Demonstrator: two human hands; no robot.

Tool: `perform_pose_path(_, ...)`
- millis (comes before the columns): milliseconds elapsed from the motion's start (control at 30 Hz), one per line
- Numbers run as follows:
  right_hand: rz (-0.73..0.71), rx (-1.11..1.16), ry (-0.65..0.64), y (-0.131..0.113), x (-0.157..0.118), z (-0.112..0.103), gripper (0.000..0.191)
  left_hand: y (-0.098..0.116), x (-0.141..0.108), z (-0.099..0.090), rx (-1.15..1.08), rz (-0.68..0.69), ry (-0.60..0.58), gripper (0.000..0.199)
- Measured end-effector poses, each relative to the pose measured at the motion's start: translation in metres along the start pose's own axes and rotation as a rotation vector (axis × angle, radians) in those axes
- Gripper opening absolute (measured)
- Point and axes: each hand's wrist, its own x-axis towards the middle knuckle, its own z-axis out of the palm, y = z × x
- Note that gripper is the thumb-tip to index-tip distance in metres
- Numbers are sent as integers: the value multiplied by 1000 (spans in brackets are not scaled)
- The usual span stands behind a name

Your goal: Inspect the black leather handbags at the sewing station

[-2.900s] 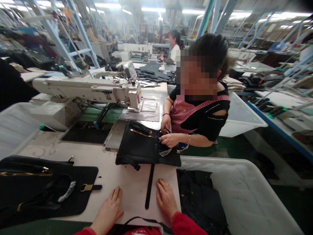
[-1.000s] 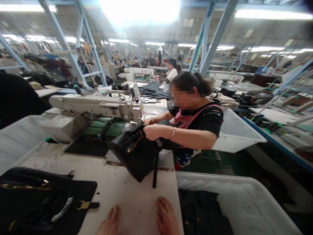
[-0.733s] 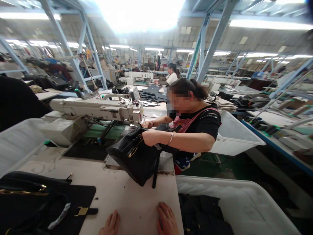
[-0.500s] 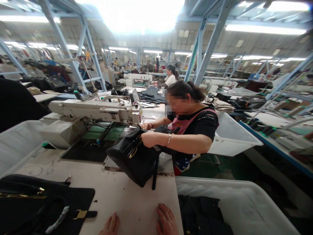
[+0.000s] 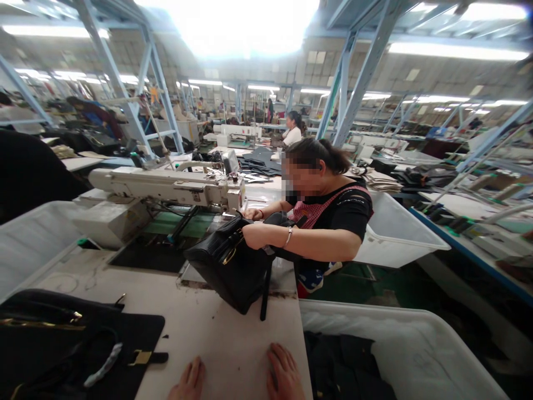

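Note:
My left hand rests on the pale tabletop at the bottom of the view, fingers stretched out and nothing held. To its right, my right hand lies near the table's right edge, fingers extended with nothing in them. A black handbag with gold zip and clasp lies left of my left hand, its handle partly in clear wrap. Beyond my hands, a co-worker holds another black bag with both hands at the table's far right corner.
A white sewing machine stands across the back of the table. A white bin with black pieces stands right of the table, and another white bin behind the co-worker. A further white bin is at the left.
The view has shifted slightly, so the scene sits a little further right. My hands stay on the tabletop, and the co-worker still holds the black bag.

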Motion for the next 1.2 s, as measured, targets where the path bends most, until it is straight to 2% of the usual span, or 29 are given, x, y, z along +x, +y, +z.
perform_pose_path(67, -5, 4, 8, 0, 0, 0, 46, 0, 0, 0, 6, -4, 41, 78)
perform_pose_path(233, 13, 31, 36, 0, 1, 1, 46, 0, -2, 3, 11, 2, 12, 78)
perform_pose_path(300, 19, 35, 51, -1, 1, 0, 46, 1, -4, 1, 12, 1, 46, 78)
perform_pose_path(467, 25, 10, 6, -3, 2, -6, 46, 3, -8, -5, 26, 6, 65, 78)
perform_pose_path(767, 45, 11, -25, -4, 3, -7, 43, -1, 0, 14, 82, 20, 148, 76)
perform_pose_path(1000, 65, 31, -38, -3, 0, -6, 44, 0, -2, 10, 81, 18, 145, 76)
perform_pose_path(1200, 54, 17, -22, -4, 2, -5, 44, -3, 0, 14, 92, 39, 168, 75)
